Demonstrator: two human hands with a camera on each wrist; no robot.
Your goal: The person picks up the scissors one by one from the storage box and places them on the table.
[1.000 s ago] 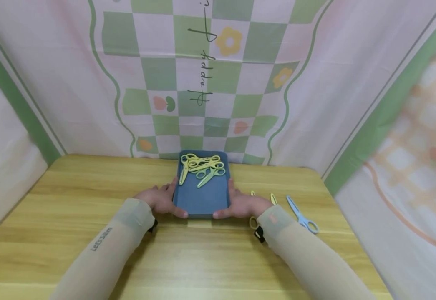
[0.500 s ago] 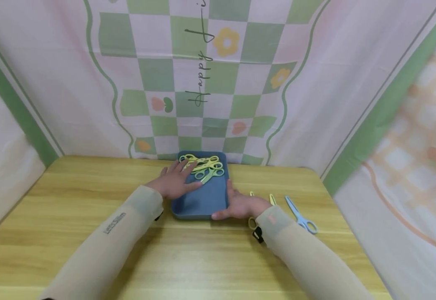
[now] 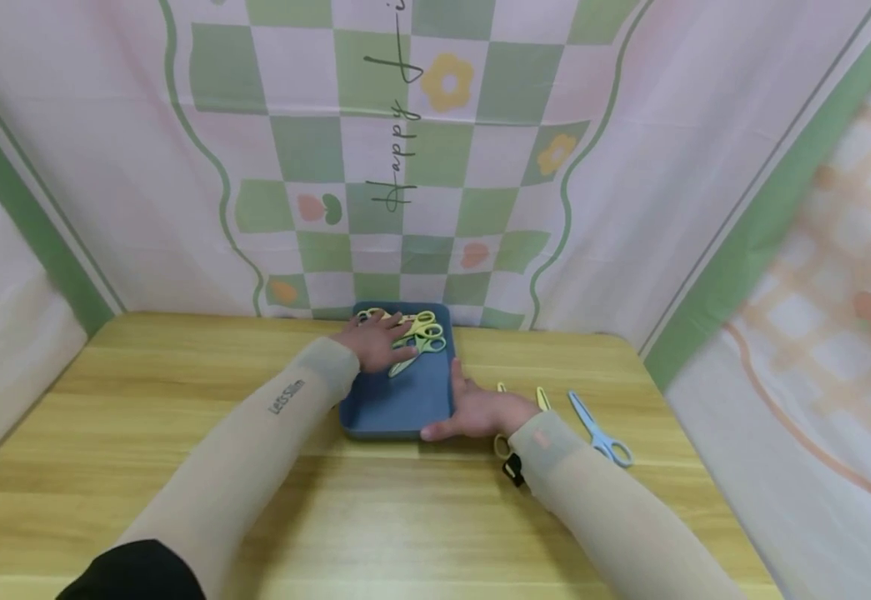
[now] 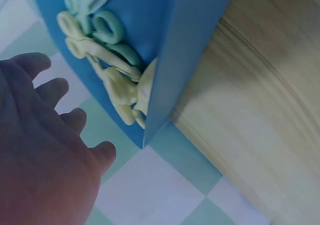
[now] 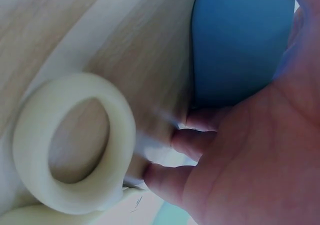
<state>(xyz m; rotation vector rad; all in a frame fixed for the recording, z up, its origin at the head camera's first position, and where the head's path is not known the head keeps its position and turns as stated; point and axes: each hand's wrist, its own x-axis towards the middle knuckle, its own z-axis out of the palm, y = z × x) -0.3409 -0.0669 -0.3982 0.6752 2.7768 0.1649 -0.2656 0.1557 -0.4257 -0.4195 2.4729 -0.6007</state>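
A shallow blue tray (image 3: 397, 410) lies on the table against the backdrop. Several yellow scissors (image 4: 117, 87) and a pair of green scissors (image 3: 403, 366) are heaped at its far end. My left hand (image 3: 375, 343) is over that heap, fingers spread and straight, hiding some of the scissors; the left wrist view shows nothing held between them. At the tray's right side is my right hand (image 3: 478, 410), with its thumb at the near right corner and its extended fingers along the side wall. Beside this hand, the right wrist view shows a pale yellow scissor handle (image 5: 122, 145).
Right of the tray, blue scissors (image 3: 588, 417) and two pairs of yellow scissors (image 3: 543, 398) lie on the wooden table (image 3: 375, 525), partly hidden by my right hand and sleeve. A checked cloth (image 3: 435, 208) hangs behind the table.
My left hand has left the tray's left side and moved up and right over the scissors. The green scissors shifted slightly. My right hand has stayed at the tray's right side.
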